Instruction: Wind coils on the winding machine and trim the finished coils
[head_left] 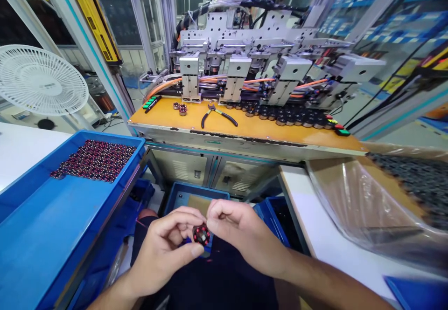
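Observation:
In front of my lap, my left hand grips a small round motor stator between thumb and fingers. It is dark, with red spots around a pale centre, and its face is turned up toward me. My right hand is closed in a pinch at the stator's upper right edge. Whatever lies between those fingertips is too small or hidden to make out. To the left, many similar red and dark stators cover the far end of a blue tray.
Ahead stands a machine over an orange bench. On it lie pliers, two loose stators and a row of dark round parts. At right is a plastic-lined box of dark parts; a white fan stands left.

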Demonstrator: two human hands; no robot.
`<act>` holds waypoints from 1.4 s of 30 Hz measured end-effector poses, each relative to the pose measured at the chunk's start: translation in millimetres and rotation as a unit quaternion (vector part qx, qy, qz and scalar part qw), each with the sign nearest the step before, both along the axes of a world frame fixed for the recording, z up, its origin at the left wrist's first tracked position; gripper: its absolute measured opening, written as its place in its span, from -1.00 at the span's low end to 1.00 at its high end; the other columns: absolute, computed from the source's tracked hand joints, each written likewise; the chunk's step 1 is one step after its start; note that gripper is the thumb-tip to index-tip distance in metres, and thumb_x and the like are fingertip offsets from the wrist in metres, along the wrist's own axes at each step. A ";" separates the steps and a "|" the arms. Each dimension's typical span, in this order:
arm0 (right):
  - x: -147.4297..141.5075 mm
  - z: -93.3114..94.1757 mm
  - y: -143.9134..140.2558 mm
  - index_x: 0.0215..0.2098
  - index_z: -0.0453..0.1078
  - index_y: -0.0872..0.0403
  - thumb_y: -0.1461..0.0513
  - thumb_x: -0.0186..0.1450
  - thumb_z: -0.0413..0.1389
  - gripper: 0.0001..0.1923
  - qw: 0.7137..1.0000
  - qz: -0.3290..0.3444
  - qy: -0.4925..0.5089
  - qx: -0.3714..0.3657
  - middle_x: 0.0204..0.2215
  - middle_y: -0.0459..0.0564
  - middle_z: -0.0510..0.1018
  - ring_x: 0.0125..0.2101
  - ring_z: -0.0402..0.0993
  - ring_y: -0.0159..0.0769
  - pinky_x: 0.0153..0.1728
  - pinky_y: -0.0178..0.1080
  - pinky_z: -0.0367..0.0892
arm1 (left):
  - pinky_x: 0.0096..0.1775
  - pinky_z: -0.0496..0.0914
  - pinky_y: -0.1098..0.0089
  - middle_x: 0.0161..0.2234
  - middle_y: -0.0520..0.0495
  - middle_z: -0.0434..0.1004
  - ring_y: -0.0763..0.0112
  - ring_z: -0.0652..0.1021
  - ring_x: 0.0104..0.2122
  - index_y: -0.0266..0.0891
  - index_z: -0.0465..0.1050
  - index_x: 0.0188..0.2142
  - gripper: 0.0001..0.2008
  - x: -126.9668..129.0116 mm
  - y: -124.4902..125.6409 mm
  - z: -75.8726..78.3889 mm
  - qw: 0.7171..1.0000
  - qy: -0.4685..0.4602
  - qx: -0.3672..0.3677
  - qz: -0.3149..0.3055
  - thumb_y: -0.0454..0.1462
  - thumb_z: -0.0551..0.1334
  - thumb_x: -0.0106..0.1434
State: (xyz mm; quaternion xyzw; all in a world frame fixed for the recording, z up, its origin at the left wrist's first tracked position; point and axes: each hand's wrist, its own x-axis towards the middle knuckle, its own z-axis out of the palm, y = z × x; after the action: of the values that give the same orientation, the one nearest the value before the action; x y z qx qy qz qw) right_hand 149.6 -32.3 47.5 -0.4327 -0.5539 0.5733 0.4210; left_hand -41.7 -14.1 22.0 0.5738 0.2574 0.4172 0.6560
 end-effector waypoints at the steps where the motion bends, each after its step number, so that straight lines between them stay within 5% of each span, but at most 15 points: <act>1: 2.3 -1.2 1.1 -0.50 0.30 0.09 -0.03 0.31 0.13 -0.60 1.000 0.000 0.004 -0.009 -0.52 -0.14 0.32 -0.45 0.23 -0.39 -0.38 -0.31 0.21 | -0.24 0.47 0.47 -0.18 -0.09 0.56 0.43 0.56 -0.28 -0.11 0.62 -0.17 -0.78 -0.5 0.1 -0.1 1.000 -0.005 -0.011 -0.006 -0.33 0.40 0.16; 5: 11.2 -6.4 1.1 -0.52 0.26 0.09 -0.04 0.29 0.16 -0.58 0.998 -0.041 0.019 -0.039 -0.54 -0.15 0.30 -0.47 0.20 -0.40 -0.41 -0.32 0.17 | -0.29 0.47 0.47 -0.20 -0.12 0.56 0.45 0.54 -0.34 -0.17 0.63 -0.21 -0.80 -1.6 1.5 -1.1 0.999 -0.024 -0.036 -0.008 -0.30 0.43 0.13; 16: 15.8 -6.4 -9.7 -0.53 0.29 0.12 0.12 0.23 0.19 -0.70 0.997 0.020 -0.003 -0.074 -0.55 -0.16 0.30 -0.49 0.17 -0.44 -0.44 -0.34 0.11 | -0.27 0.45 0.50 -0.19 -0.07 0.53 0.49 0.51 -0.32 -0.14 0.63 -0.19 -0.76 -2.6 1.8 -2.6 0.994 -0.046 -0.087 -0.039 -0.34 0.43 0.12; 20: 30.0 6.1 6.5 -0.38 0.39 0.13 0.17 0.22 0.24 -0.81 0.998 0.030 -0.049 -0.007 -0.43 -0.14 0.37 -0.43 0.25 -0.43 -0.38 -0.34 0.20 | -0.28 0.44 0.49 -0.18 -0.07 0.51 0.48 0.51 -0.32 -0.13 0.64 -0.19 -0.75 -2.9 0.5 0.7 0.988 -0.048 -0.124 -0.079 -0.33 0.45 0.09; 23: 23.8 22.1 20.9 -0.21 0.48 0.12 0.25 0.14 0.34 -0.75 0.988 0.108 -0.063 0.092 -0.21 -0.06 0.42 -0.23 0.36 -0.36 -0.16 -0.30 0.28 | -0.30 0.40 0.51 -0.26 -0.04 0.50 0.53 0.46 -0.38 -0.16 0.64 -0.21 -0.76 1.5 -0.6 5.3 0.981 -0.035 -0.143 -0.122 -0.30 0.47 0.07; 27: 8.0 26.6 30.7 -0.40 0.49 0.14 0.34 0.16 0.32 -0.91 0.973 0.200 -0.059 0.103 -0.20 -0.06 0.42 -0.22 0.40 -0.39 -0.11 -0.31 0.29 | -0.40 0.29 0.58 -0.49 0.08 0.36 0.61 0.33 -0.49 -0.24 0.63 -0.26 -0.79 4.3 -3.3 2.2 0.975 -0.019 -0.169 -0.142 -0.26 0.47 0.08; 35: 5.3 15.3 12.8 -0.52 0.34 0.10 0.30 0.26 0.17 -0.81 0.994 0.026 -0.083 0.066 -0.47 -0.17 0.40 -0.41 0.30 -0.43 -0.34 -0.36 0.20 | -0.27 0.44 0.49 -0.18 -0.05 0.56 0.50 0.53 -0.34 -0.09 0.66 -0.19 -0.71 -0.9 -3.5 -3.7 0.986 -0.060 -0.140 -0.063 -0.35 0.47 0.06; 42: 10.5 28.0 0.4 -0.44 0.39 0.12 0.21 0.23 0.19 -0.85 0.994 0.035 -0.069 -0.075 -0.53 -0.18 0.40 -0.49 0.26 -0.45 -0.45 -0.40 0.17 | -0.35 0.45 0.57 -0.23 -0.03 0.56 0.56 0.53 -0.40 -0.10 0.68 -0.24 -0.74 2.3 -1.8 0.3 0.992 -0.069 -0.096 -0.049 -0.39 0.46 0.05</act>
State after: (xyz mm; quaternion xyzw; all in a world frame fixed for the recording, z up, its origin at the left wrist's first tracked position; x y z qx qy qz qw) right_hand 160.1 -31.9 75.5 -0.4818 -0.5524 0.5963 0.3275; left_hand -39.4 -15.8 22.3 0.4900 0.2219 0.3970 0.7437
